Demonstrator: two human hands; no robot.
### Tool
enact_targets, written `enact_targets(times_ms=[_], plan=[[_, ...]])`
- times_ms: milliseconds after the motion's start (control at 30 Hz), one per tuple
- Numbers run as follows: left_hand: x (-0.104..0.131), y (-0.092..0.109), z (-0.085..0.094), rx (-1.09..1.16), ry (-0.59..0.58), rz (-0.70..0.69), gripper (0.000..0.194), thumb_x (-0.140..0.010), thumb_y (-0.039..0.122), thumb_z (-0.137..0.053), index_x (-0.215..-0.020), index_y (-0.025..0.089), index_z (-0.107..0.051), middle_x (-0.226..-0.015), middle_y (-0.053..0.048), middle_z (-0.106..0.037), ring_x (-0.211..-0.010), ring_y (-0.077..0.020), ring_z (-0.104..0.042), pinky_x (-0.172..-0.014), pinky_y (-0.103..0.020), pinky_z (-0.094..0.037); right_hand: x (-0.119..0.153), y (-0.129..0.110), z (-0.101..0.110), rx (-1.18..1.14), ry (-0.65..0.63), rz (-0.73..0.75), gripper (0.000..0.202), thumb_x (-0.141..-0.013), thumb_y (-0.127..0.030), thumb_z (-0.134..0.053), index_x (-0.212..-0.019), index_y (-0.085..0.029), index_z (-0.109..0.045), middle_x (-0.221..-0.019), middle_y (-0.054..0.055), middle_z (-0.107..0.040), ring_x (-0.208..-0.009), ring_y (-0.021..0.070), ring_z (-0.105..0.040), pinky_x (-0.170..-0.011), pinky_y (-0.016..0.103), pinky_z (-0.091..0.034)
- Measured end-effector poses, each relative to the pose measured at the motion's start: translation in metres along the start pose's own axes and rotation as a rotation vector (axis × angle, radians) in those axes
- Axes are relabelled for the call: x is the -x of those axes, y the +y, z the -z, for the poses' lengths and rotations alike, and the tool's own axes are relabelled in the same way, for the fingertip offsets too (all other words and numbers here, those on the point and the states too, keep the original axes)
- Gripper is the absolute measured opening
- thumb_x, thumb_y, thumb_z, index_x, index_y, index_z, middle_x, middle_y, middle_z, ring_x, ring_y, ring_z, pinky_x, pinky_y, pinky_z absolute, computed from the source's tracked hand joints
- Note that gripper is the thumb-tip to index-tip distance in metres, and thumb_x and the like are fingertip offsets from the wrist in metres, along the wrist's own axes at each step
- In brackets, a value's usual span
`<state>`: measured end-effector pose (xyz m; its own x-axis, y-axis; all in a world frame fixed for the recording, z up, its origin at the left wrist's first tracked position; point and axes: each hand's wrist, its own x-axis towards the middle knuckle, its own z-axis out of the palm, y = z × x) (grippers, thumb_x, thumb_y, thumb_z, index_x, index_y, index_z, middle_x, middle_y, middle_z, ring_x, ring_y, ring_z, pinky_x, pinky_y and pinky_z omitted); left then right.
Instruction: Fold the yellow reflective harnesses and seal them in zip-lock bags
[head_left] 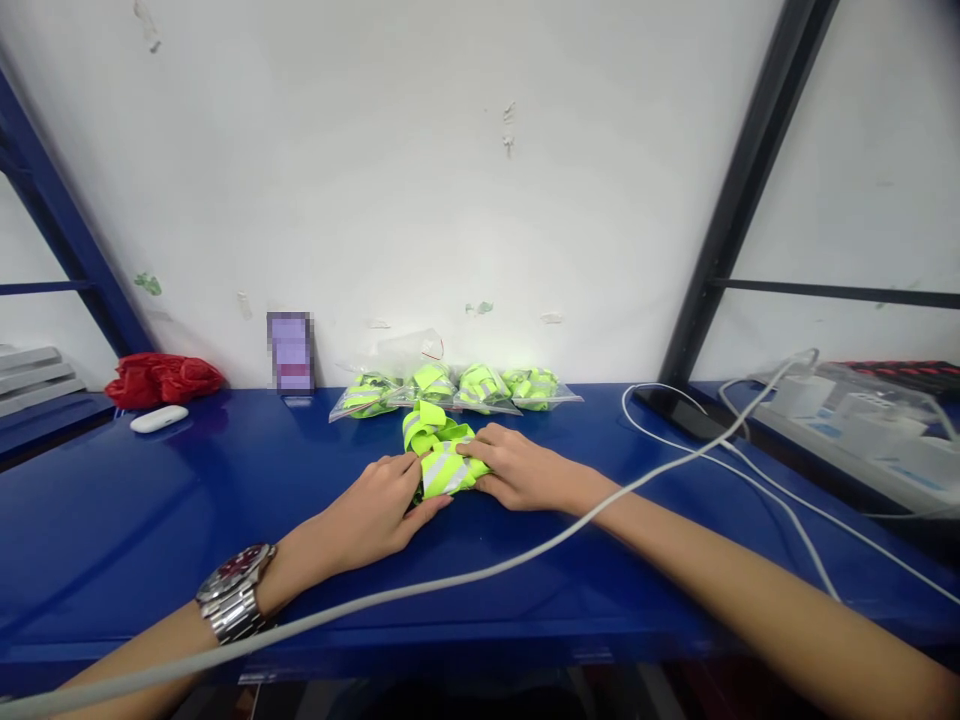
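Observation:
A neon yellow-green strap bundle (448,468) with silver reflective stripes is held between my hands, low over the middle of the blue table. My left hand (386,503) grips its left side, the thumb along the lower edge. On its right side, the fingers of my right hand (517,468) are closed round it. A loose loop of the strap rises at the bundle's upper left. Behind it, several clear bags (484,387) with similar yellow-green bundles lie in a row against the wall.
A red plastic bundle (163,380) and white case (159,419) lie at the left on the blue table (300,460). A phone (291,353) leans on the wall. White cable (480,575) crosses before my arms. A dark phone (679,413) and power strip (862,440) are right.

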<state>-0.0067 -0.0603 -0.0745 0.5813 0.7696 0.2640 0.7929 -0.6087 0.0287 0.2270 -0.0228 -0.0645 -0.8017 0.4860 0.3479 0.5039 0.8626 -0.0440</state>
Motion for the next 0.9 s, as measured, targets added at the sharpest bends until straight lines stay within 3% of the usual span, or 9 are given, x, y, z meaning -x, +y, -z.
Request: enact_targets(times_ms=[100, 233, 367, 467, 533, 633, 800, 900], plan=[[-0.001, 0.002, 0.001, 0.065, 0.014, 0.016, 0.046, -0.097, 0.051, -0.029, -0.089, 0.014, -0.056, -0.087, -0.010, -0.061, -0.076, -0.0225, -0.057, -0.068, -0.033, -0.040, -0.001, -0.003, 0.009, -0.149, -0.023, -0.047, 0.022, -0.094, -0.030, -0.046, -0.095, -0.015, -0.062, -0.084, 0.006, -0.061, -0.078, 0.0177, -0.055, -0.074, 0.030, -0.041], [-0.006, 0.006, 0.004, 0.218, 0.003, 0.064, 0.047, -0.099, 0.048, -0.024, -0.077, 0.017, -0.052, -0.074, -0.005, -0.059, -0.065, -0.0179, -0.051, -0.062, -0.030, -0.035, -0.002, -0.007, 0.020, -0.418, -0.068, -0.186, 0.041, -0.093, -0.043, -0.045, -0.063, -0.016, -0.052, -0.056, -0.004, -0.044, -0.051, 0.0088, -0.039, -0.052, 0.023, -0.031], [-0.017, 0.005, 0.003, 0.449, -0.017, 0.149, 0.046, -0.097, 0.050, -0.024, -0.073, 0.018, -0.047, -0.066, 0.000, -0.054, -0.058, -0.0145, -0.046, -0.057, -0.027, -0.033, -0.004, 0.000, 0.015, -0.692, -0.162, -0.353, 0.044, -0.086, -0.054, -0.051, -0.063, -0.017, -0.050, -0.052, -0.003, -0.046, -0.044, 0.0085, -0.042, -0.042, 0.021, -0.032], [-0.027, -0.002, -0.002, 0.478, 0.015, 0.204, 0.042, -0.094, 0.050, -0.026, -0.072, 0.019, -0.044, -0.066, 0.001, -0.052, -0.061, -0.0156, -0.049, -0.057, -0.027, -0.035, -0.010, 0.007, 0.006, -0.815, -0.267, -0.515, 0.043, -0.088, -0.056, -0.046, -0.071, -0.017, -0.051, -0.051, -0.003, -0.050, -0.036, 0.0102, -0.046, -0.036, 0.022, -0.034], [-0.031, -0.007, -0.005, 0.449, 0.042, 0.252, 0.038, -0.093, 0.052, -0.031, -0.073, 0.020, -0.040, -0.060, 0.003, -0.048, -0.057, -0.0161, -0.049, -0.053, -0.026, -0.034, -0.012, 0.009, 0.003, -0.730, -0.253, -0.593, 0.045, -0.089, -0.057, -0.042, -0.072, -0.016, -0.050, -0.053, -0.001, -0.052, -0.037, 0.0116, -0.049, -0.038, 0.023, -0.035], [-0.034, -0.012, -0.006, 0.512, 0.019, 0.311, 0.036, -0.091, 0.057, -0.036, -0.082, 0.022, -0.036, -0.053, 0.007, -0.045, -0.045, -0.0161, -0.051, -0.045, -0.024, -0.033, -0.013, 0.001, 0.003, -0.397, -0.130, -0.592, 0.045, -0.093, -0.055, -0.034, -0.078, -0.016, -0.051, -0.069, 0.006, -0.059, -0.056, 0.0179, -0.059, -0.050, 0.026, -0.040], [-0.035, -0.011, -0.002, 0.554, -0.024, 0.249, 0.036, -0.092, 0.057, -0.035, -0.081, 0.023, -0.035, -0.050, 0.008, -0.049, -0.039, -0.0156, -0.056, -0.040, -0.021, -0.032, -0.009, -0.021, 0.004, 0.008, 0.033, -0.657, 0.038, -0.097, -0.044, -0.029, -0.111, -0.014, -0.047, -0.083, 0.013, -0.061, -0.083, 0.0281, -0.059, -0.065, 0.033, -0.042], [-0.036, -0.010, 0.001, 0.513, -0.037, 0.263, 0.037, -0.092, 0.057, -0.036, -0.080, 0.022, -0.037, -0.043, 0.009, -0.046, -0.033, -0.0146, -0.052, -0.038, -0.021, -0.030, -0.006, -0.022, 0.001, 0.161, 0.199, -0.505, 0.030, -0.098, -0.035, -0.032, -0.111, -0.014, -0.049, -0.098, 0.016, -0.057, -0.095, 0.0277, -0.053, -0.073, 0.035, -0.043]])
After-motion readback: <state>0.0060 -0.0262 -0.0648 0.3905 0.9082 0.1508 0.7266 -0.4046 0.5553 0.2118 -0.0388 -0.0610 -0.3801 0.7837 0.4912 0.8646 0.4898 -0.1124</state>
